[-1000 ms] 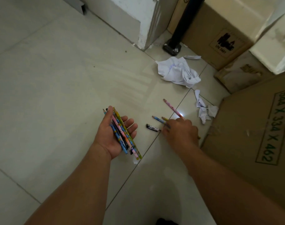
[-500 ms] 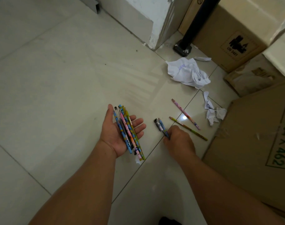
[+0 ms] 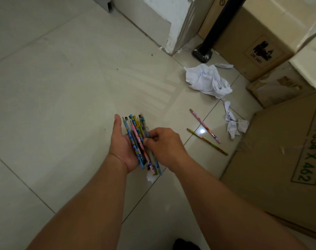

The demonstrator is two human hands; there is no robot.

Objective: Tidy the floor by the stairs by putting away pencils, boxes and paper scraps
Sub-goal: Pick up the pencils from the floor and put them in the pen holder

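Observation:
My left hand (image 3: 121, 147) lies palm up above the floor with a bundle of several coloured pencils (image 3: 136, 136) across it. My right hand (image 3: 164, 145) is over that bundle, fingers pinched on the pencils at its right side. On the tiles to the right lie a pink pencil (image 3: 204, 125) and a yellow-green pencil (image 3: 207, 142). A large crumpled white paper (image 3: 207, 80) sits further back, a smaller crumpled scrap (image 3: 233, 123) lies by the big box, and a tiny white scrap (image 3: 150, 177) shows under the bundle.
A big flat cardboard box (image 3: 283, 165) fills the right side. More cardboard boxes (image 3: 252, 38) stand at the back right behind a black post (image 3: 207, 49). A white wall corner (image 3: 171, 24) is at the top. Pale floor tiles (image 3: 54, 87) stretch to the left.
My right hand lifted a blue pencil and a short black one off the floor and brought them left onto the bundle in my left hand. The camera view shifted slightly.

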